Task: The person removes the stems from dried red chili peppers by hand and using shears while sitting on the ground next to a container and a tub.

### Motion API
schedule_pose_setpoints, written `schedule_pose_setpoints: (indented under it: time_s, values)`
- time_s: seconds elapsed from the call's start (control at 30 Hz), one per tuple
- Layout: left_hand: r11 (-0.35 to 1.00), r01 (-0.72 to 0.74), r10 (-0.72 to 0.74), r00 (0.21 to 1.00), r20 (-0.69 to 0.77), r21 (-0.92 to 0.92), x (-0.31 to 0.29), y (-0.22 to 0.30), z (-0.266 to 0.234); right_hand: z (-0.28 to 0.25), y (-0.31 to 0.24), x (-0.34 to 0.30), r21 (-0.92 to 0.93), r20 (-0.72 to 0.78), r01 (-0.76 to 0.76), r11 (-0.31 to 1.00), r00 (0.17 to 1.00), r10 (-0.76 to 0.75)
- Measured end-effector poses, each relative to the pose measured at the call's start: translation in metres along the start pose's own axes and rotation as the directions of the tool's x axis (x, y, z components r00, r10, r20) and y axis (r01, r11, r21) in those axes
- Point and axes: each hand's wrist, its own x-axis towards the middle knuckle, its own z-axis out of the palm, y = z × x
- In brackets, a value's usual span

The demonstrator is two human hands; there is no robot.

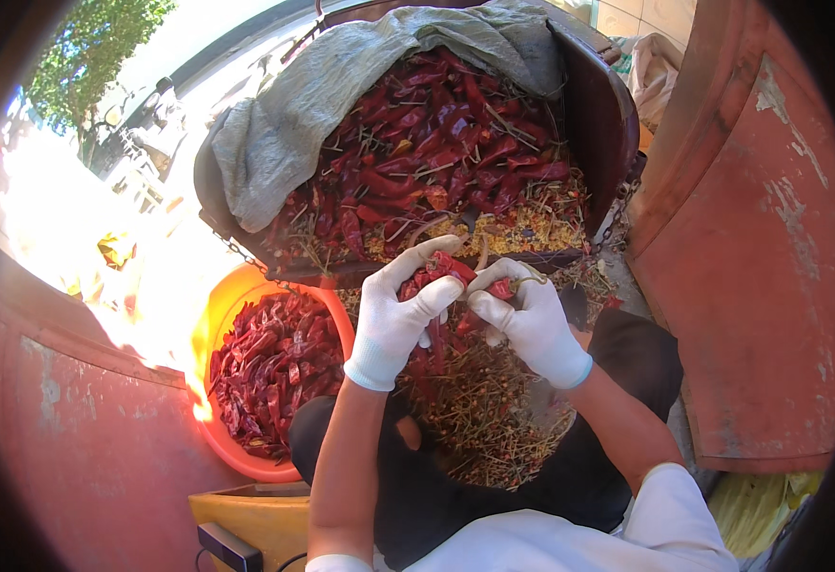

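White knit gloves cover both my hands, held close together in front of the cart. My left hand (391, 310) is closed around several dried red chili peppers (444, 268), some hanging below the palm. Close beside it, my right hand (536, 324) pinches a dried red chili pepper (501, 289), its curved pale stem sticking out to the right. Beyond my hands, a heap of dried red chilies (436, 133) fills a dark metal cart bed (600, 124). An orange basin (217, 315) to the left holds more red chilies (279, 362), apparently without stems.
A grey woven sack (288, 124) drapes over the cart's far and left edges. Stems and seeds (484, 419) litter the ground between my legs. Worn red metal doors (751, 267) stand at both sides. A yellow wooden stool (265, 520) is at lower left, with a dark box-shaped device on it.
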Motion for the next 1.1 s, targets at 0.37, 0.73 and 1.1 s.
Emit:
schedule_pose_setpoints:
  time_s: [0.37, 0.73, 1.1]
  values:
    - [0.658, -0.207, 0.393, 0.915, -0.095, 0.724, 0.008, -0.021, 0.01, -0.012, 0.011, 0.014, -0.312, -0.158, 0.32, 0.895, 0.911, -0.38]
    - [0.306, -0.19, 0.312, 0.946, 0.09, 0.933, 0.002, -0.03, 0.015, 0.007, 0.022, 0.013, -0.775, -0.02, 0.437, 0.456, 0.705, -0.709]
    - [0.769, -0.364, 0.354, 0.927, 0.124, 0.525, 0.005, -0.038, 0.001, -0.01, 0.007, 0.018, 0.441, -0.02, -0.14, 0.887, 0.986, 0.166]
